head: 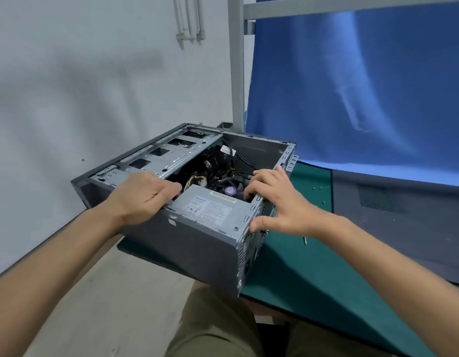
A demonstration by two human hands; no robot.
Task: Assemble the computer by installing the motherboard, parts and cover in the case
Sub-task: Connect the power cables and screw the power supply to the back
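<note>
Your left hand (pixel 146 194) and right hand (pixel 280 202) both have fingers curled over the rims of the open computer case (pixel 197 248), which juts over the tabletop (pixel 300 266) edge; it looks heavy, stiff and sharp-edged, so hold the steel rims, not the cables (pixel 223 173)

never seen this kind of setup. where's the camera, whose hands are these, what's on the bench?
There is no robot here. A person wears one wide-angle camera on the head, looking down at their own bare hands. The left hand and the right hand each grip a wall of an open grey computer case. Inside it are a power supply, a tangle of cables and a metal drive cage. The case sits on a green mat, overhanging its edge. To the right lie a grey cover panel and a few loose screws. A blue cloth hangs behind.
</note>
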